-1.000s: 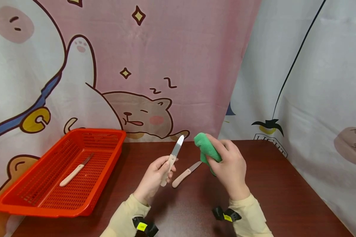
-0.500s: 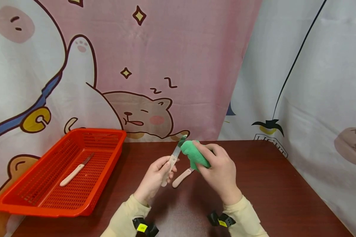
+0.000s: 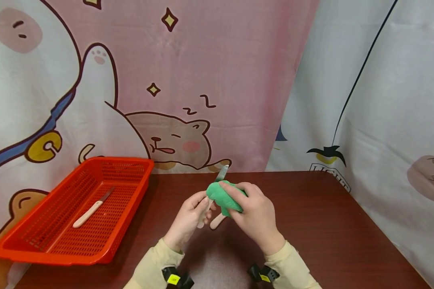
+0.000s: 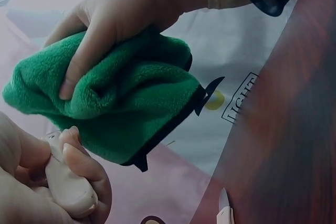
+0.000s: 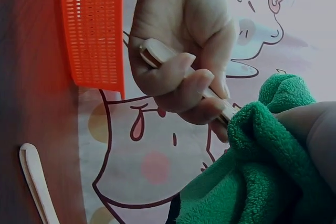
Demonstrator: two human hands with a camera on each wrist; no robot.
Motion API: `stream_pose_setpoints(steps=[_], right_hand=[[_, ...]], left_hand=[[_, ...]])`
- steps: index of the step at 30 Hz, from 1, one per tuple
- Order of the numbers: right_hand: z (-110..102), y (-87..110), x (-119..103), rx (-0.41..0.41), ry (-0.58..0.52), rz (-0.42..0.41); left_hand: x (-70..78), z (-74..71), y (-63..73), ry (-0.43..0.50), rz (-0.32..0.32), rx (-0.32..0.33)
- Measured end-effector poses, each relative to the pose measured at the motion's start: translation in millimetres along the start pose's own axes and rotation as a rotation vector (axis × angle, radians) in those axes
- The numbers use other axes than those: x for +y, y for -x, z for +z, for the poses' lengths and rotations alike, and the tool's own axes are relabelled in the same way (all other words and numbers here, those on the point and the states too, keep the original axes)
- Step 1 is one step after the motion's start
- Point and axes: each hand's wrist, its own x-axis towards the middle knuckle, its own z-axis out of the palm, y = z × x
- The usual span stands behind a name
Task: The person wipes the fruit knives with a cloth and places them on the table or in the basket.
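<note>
My left hand [image 3: 189, 218] grips a knife by its pale handle [image 5: 157, 52], holding it up over the table. The blade [image 3: 222, 172] points up and away, and only its tip end shows past a green cloth [image 3: 218, 194]. My right hand [image 3: 254, 212] holds that bunched cloth over the lower blade, right at the top of the handle. Dark edging runs along the cloth [image 4: 152, 108] in the left wrist view. Beneath the cloth a second knife [image 3: 217, 221] lies on the table, its blade hidden in the head view.
A red plastic basket [image 3: 110, 257] with perforated walls stands at the left, with a third knife [image 3: 88, 214] lying inside. The dark brown table [image 3: 329, 224] reaches to a cartoon-printed curtain [image 3: 238, 80] behind and at the right.
My right hand has moved left and slightly down with the cloth, from beside the knife onto its blade and down toward the handle. The left hand has stayed nearly still.
</note>
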Motion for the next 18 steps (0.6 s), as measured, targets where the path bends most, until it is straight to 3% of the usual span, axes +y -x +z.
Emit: stream_pose_setpoints(steps=[10,18], right_hand=[[6.6,3.5,0.8,-0.022,0.032,-0.011],[5.8,3.3,4.1,-0.045,0.059,0.031]], left_hand=[[-1.2,5.4,1.8,-0.046,-0.003,0.010],[-1.7,6.8,0.8,-0.096,0.008,0.000]])
